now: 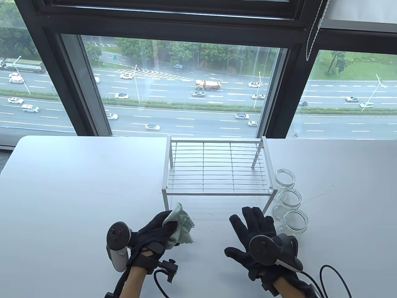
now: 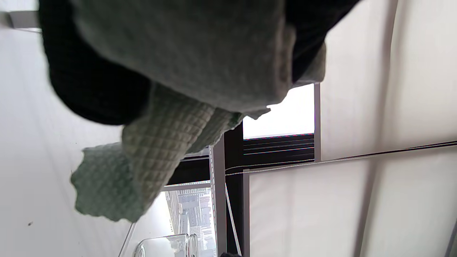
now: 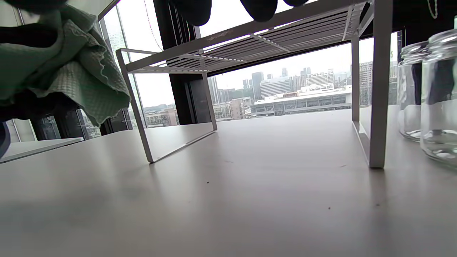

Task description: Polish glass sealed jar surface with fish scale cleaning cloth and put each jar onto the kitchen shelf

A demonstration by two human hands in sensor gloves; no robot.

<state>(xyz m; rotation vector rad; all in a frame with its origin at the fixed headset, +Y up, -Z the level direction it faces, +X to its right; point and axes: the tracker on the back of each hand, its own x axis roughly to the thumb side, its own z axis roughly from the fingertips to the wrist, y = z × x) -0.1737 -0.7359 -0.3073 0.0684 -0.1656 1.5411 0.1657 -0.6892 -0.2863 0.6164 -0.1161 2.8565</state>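
Near the front edge of the table [image 1: 77, 186], the left hand [image 1: 155, 231] has its fingers curled round a pale green cleaning cloth [image 1: 180, 225], bunched in the palm with a scalloped corner hanging free (the left wrist view shows the waffle-like weave close up). To its right, well apart from it, the right hand [image 1: 256, 229] is spread flat above the tabletop, fingers straight and splayed, holding nothing; whether it touches the surface cannot be told. Just beyond that hand's outer fingers, three clear glass jars [image 1: 291, 198] stand upright in a row running from near the hand toward the back of the table, mouths open with no lids in sight, beside the right-hand legs of the kitchen shelf [image 1: 217, 164]. This white wire rack stands at the middle of the table toward its back edge, its slatted top bare. Behind the table a window [image 1: 186, 93] overlooks a multi-lane road with traffic.
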